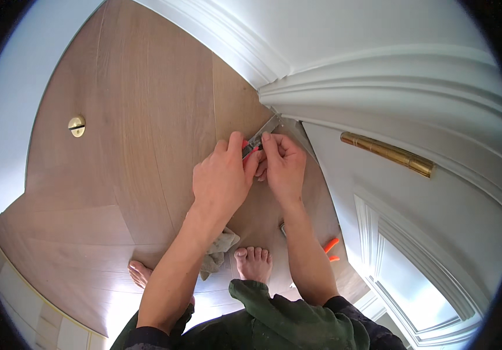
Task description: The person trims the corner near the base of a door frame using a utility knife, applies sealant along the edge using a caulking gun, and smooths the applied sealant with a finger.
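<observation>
My left hand (221, 178) and my right hand (283, 166) meet over the wooden floor (146, 116), both closed on a small utility knife (256, 142) with a red and grey body. Its metal blade points up and right toward the foot of the white door frame (274, 93), where the floor meets the moulding. The knife's handle is mostly hidden by my fingers. My thumbs press on its top.
A white panelled door (414, 221) with a brass hinge (388, 153) stands at the right. A round brass door stop (76, 126) sits in the floor at the left. Near my bare feet (254, 262) lie a crumpled cloth (219, 248) and an orange-handled tool (331, 248).
</observation>
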The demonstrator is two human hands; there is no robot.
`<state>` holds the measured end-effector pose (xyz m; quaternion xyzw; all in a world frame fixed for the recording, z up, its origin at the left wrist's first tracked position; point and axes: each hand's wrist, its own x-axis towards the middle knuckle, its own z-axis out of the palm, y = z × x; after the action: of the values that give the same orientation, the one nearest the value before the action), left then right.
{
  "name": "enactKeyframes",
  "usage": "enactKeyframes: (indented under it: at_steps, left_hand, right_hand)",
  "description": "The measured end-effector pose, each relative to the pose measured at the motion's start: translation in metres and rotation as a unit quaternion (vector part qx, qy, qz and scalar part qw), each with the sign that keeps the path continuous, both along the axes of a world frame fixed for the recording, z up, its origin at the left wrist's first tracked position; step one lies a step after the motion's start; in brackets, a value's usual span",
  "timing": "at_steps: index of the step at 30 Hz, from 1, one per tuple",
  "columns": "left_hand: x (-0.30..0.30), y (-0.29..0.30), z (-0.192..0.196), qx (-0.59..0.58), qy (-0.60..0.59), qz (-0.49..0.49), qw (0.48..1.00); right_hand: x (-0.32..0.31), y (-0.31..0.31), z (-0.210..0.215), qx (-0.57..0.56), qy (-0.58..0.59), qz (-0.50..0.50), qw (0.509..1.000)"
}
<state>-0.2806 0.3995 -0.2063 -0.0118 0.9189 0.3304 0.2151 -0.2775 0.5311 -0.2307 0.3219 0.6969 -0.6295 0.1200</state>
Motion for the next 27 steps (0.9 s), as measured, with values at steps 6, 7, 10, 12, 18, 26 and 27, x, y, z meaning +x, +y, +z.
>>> enactKeyframes:
  at_steps: [6,7,10,12,18,26,27]
  left_hand:
    - [-0.003,0.005,0.001,-0.02,0.013,0.0,1.0]
    - [-0.002,0.006,0.001,-0.019,0.011,-0.001,1.0]
    - [-0.001,0.008,0.0,-0.02,0.005,0.025,0.999]
    - [0.0,0.008,-0.001,-0.012,0.029,0.037,0.999]
    - [0.017,0.03,0.009,0.1,-0.056,0.057,0.992]
    - [0.046,0.064,0.007,0.392,-0.093,0.083,0.911]
    - [0.044,0.063,0.014,0.411,-0.133,0.074,0.899]
  right_hand:
    - [-0.007,0.001,0.001,-0.012,-0.012,0.01,1.0]
    - [-0.009,0.002,0.001,-0.011,-0.014,0.01,1.0]
    - [-0.014,0.002,0.001,0.0,-0.028,0.042,0.999]
    - [-0.015,0.001,0.001,-0.016,-0.003,0.036,0.999]
    - [0.007,0.017,0.004,0.094,0.135,0.051,0.985]
    - [0.015,0.054,0.048,0.179,0.021,0.173,0.968]
    - [0.014,0.056,0.052,0.234,-0.008,0.235,0.943]
